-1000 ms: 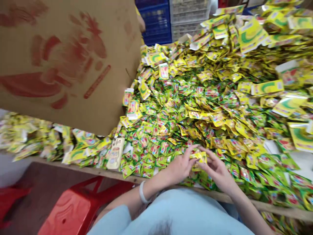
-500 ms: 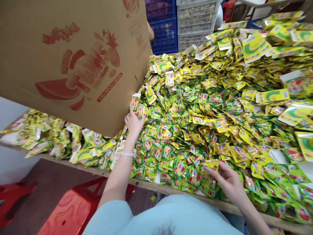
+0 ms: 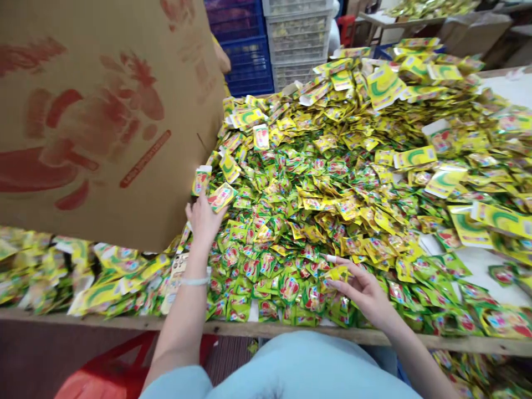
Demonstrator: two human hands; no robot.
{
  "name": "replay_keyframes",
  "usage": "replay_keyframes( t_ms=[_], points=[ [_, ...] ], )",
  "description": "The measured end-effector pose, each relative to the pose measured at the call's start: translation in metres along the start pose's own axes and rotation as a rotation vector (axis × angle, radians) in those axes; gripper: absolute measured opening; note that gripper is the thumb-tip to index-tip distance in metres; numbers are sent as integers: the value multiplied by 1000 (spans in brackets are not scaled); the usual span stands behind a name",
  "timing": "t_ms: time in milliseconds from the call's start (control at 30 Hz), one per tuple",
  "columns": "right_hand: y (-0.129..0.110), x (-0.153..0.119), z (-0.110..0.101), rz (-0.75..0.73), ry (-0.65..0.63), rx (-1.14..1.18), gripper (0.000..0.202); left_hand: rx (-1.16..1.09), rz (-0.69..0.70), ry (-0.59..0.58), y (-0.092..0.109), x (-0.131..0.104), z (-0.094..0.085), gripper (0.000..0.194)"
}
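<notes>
A: Where are the hands, and what do they hold?

B: At centre left, we see the left hand (image 3: pixel 204 223), thumb and fingers apparently closed on a small yellow-and-green card carton printed with red fruit (image 3: pixel 223 197); some fingertips are hidden. Right of centre and lower, the right hand (image 3: pixel 337 271) pinches a crinkled yellow foil sachet (image 3: pixel 336 275) over a deep spread of green and yellow foil packets (image 3: pixel 274 238).

A: What could go wrong for us?

B: Slick foil in so light a pinch could slip, and we'd struggle to pick that sachet out among its neighbours. Squeezed hard, the thin card might crease.

A: And around them?

B: A large brown cardboard box with red print (image 3: pixel 137 221), upper left, stands near the left hand; a knock could shift it. Packets crowd the wooden-edged table (image 3: pixel 457 343)'s front, where a careless forearm could sweep some off.
</notes>
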State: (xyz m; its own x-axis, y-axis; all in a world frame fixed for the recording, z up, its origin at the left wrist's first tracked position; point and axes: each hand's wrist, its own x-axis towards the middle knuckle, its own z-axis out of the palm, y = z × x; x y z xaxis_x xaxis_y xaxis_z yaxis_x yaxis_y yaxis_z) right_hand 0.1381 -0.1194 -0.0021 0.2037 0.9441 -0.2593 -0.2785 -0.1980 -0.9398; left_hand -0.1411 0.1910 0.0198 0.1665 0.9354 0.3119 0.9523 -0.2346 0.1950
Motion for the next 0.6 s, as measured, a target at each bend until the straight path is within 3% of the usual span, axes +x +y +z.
replay_keyframes(
  t_ms=[67, 167, 233, 300, 367, 433, 533, 600],
  points=[
    [1, 0, -1, 59, -13, 59, 41, -58, 208, 6, 16, -17, -9, 86],
    [3, 5, -1, 126, -62, 190, 50, -197, 640, -170, 60, -63, -28, 80],
    [2, 9, 1, 140, -97, 238, 46, -290, 903, -304, 91, -94, -39, 77],
    [1, 12, 2, 135, -108, 255, 35, -394, 1033, -360, 111, -113, -44, 79],
    [-2, 14, 3, 117, -99, 280, 28, -519, 983, -305, 118, -121, -44, 86],
    [-4, 13, 3, 99, -94, 333, 28, -664, 811, -254, 117, -123, -39, 100],
    [-2, 14, 6, 83, -107, 412, 34, -889, 584, -427, 118, -131, -21, 119],
    [1, 17, 9, 81, -143, 453, 39, -1040, 497, -589, 126, -144, -5, 105]
  ],
)
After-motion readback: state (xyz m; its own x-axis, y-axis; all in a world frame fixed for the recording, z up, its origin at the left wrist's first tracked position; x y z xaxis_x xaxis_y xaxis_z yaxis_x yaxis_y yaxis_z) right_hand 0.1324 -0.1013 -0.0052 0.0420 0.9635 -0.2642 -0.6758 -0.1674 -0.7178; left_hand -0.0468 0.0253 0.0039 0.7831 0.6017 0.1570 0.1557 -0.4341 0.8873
